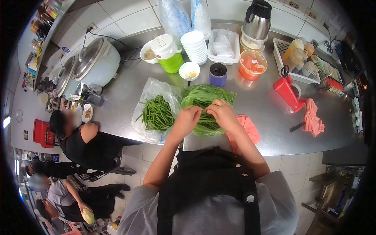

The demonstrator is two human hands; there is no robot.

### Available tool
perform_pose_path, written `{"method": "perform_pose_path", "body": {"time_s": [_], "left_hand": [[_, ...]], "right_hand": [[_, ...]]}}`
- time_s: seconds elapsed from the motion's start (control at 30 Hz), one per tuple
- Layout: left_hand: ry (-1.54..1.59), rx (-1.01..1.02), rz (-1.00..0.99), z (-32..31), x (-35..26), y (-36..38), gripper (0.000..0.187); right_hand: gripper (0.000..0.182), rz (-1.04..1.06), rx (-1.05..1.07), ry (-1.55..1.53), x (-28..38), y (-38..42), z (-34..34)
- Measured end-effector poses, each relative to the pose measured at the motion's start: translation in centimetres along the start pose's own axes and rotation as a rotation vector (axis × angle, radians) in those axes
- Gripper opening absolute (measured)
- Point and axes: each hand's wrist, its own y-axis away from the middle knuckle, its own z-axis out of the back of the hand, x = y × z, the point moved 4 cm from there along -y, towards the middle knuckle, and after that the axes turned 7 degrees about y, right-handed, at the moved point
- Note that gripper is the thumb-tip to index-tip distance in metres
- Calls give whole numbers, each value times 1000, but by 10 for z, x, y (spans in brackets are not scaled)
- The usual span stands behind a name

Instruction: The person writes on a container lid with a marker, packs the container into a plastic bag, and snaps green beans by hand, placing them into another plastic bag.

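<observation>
Both of my hands meet over a green plastic bag (223, 94) of long green beans on the steel counter. My left hand (189, 117) has its fingers pinched together, and my right hand (221, 113) is closed close beside it. Something thin and green, probably a bean, shows between the fingertips; its ends are hard to make out. Left of them lies an open clear bag (150, 87) with a pile of cut green beans (157, 112). A pink cloth (249, 129) rests by my right wrist.
Behind the bags stand a purple cup (217, 75), a white bowl (189, 71), a green jug (170, 62) and an orange tub (252, 65). A red holder with scissors (288, 94) is at right. At left, a person (82, 137) sits by the counter; others stand beyond.
</observation>
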Motion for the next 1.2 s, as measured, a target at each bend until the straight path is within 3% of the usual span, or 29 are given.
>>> {"method": "perform_pose_path", "body": {"time_s": [0.07, 0.17, 0.23, 0.27, 0.33, 0.43, 0.53, 0.83, 1.07, 1.1, 1.13, 1.2], "left_hand": [[-6, 19, 3, -2, 3, 2, 13], [-88, -8, 14, -4, 0, 3, 12], [244, -108, 279, -4, 5, 7, 13], [243, -108, 281, -5, 10, 8, 13], [815, -161, 511, -16, 35, 14, 18], [963, -132, 599, -21, 51, 22, 22], [747, -30, 523, -28, 43, 24, 25], [787, 107, 527, -37, 29, 23, 24], [737, 34, 433, -33, 24, 24, 16], [490, 40, 318, -29, 16, 22, 15], [243, 46, 204, -27, 10, 21, 14], [199, 27, 167, -35, 14, 25, 10]], "right_hand": [[17, 37, -48, 108, 5, -1, 1], [14, -42, 4, -13, 5, -1, -4], [13, -88, -54, -269, 1, -1, -7], [13, -89, -53, -270, 2, -2, -9], [13, -336, 12, -569, -6, -2, -18], [16, -432, -88, -755, -19, -2, -15], [18, -444, -102, -849, -23, -5, -9], [17, -440, -222, -836, -21, -7, -1], [16, -414, -177, -752, -9, -7, 7], [16, -411, -173, -752, -2, -6, 9], [15, -316, -316, -644, 10, -5, 16], [15, -142, -500, -489, 36, -4, 36]]}}
